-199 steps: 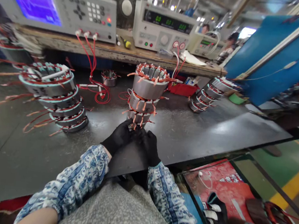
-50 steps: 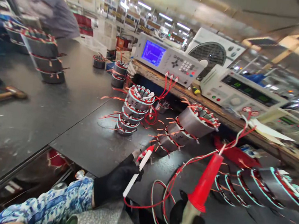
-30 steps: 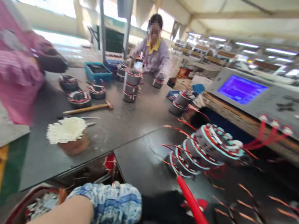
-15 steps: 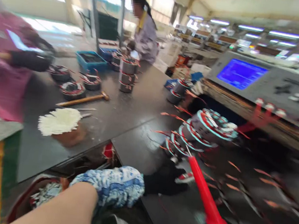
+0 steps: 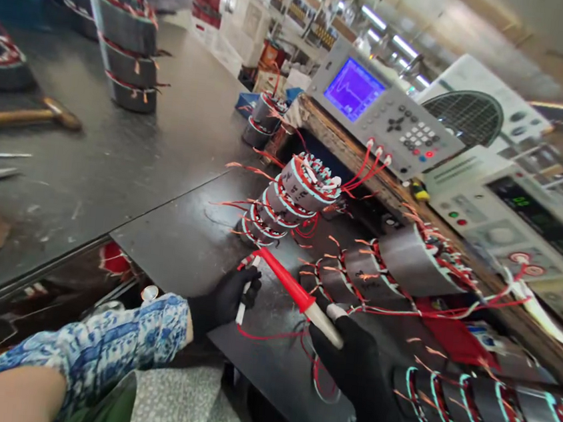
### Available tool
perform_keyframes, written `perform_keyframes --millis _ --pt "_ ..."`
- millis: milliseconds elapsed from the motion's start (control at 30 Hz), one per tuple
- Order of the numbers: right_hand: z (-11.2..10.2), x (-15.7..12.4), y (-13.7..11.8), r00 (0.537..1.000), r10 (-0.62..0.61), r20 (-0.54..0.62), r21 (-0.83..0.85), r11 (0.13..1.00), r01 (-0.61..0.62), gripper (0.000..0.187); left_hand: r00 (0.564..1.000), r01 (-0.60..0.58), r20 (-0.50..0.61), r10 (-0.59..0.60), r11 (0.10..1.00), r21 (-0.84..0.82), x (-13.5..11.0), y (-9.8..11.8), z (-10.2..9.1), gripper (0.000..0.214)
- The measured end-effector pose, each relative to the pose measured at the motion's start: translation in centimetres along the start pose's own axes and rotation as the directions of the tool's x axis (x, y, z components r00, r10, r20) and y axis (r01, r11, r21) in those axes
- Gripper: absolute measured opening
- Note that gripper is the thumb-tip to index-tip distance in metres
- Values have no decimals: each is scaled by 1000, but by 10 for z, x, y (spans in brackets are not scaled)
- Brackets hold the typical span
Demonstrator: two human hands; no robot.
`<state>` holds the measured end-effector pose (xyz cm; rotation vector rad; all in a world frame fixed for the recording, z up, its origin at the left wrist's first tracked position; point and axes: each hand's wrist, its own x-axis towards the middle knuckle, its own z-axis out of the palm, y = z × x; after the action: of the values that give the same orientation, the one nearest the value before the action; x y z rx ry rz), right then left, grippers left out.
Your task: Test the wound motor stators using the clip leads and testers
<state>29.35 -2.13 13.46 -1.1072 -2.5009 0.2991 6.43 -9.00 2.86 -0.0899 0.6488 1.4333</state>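
My left hand (image 5: 224, 299), in a black glove, is closed round a thin white test probe (image 5: 242, 299) with a red wire. My right hand (image 5: 357, 373), also gloved, grips the pale handle of a long red probe (image 5: 286, 284), whose tip points left and meets the white probe's tip near the lead wires of a stack of wound motor stators (image 5: 287, 201). A second stack of stators (image 5: 381, 268) lies just behind the red probe.
A tester with a blue screen (image 5: 380, 110) sits on a wooden shelf (image 5: 347, 157), with a second meter (image 5: 517, 216) to its right. More stators (image 5: 482, 407) lie at the right, another stack (image 5: 129, 54) at the far left. A hammer (image 5: 24, 115) rests on the dark table (image 5: 115, 167).
The view has swung back right from the co-workers to the testers. My right hand has brought the red probe's tip over to the white probe in my left hand.
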Motion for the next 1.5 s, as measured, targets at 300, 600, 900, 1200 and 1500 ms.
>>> perform_keyframes --millis 300,600,900,1200,1500 --pt "-23 8 -3 977 -127 -174 -177 980 96 43 999 49 -19 -50 997 -66 -27 21 45 23" --pt "-58 11 -18 988 -112 -106 -219 972 87 44 995 95 25 -93 994 -61 -46 47 77 32" --pt "-71 25 -44 977 -111 -183 -232 970 67 40 991 109 76 -106 993 -40 -62 63 97 34" --pt "-94 22 -56 948 -99 -301 -173 984 47 30 985 133 103 -139 989 61 -82 90 118 41" --pt "-107 -10 -43 994 50 -98 72 996 -43 38 975 -2 217 -40 982 190 -60 40 93 29"
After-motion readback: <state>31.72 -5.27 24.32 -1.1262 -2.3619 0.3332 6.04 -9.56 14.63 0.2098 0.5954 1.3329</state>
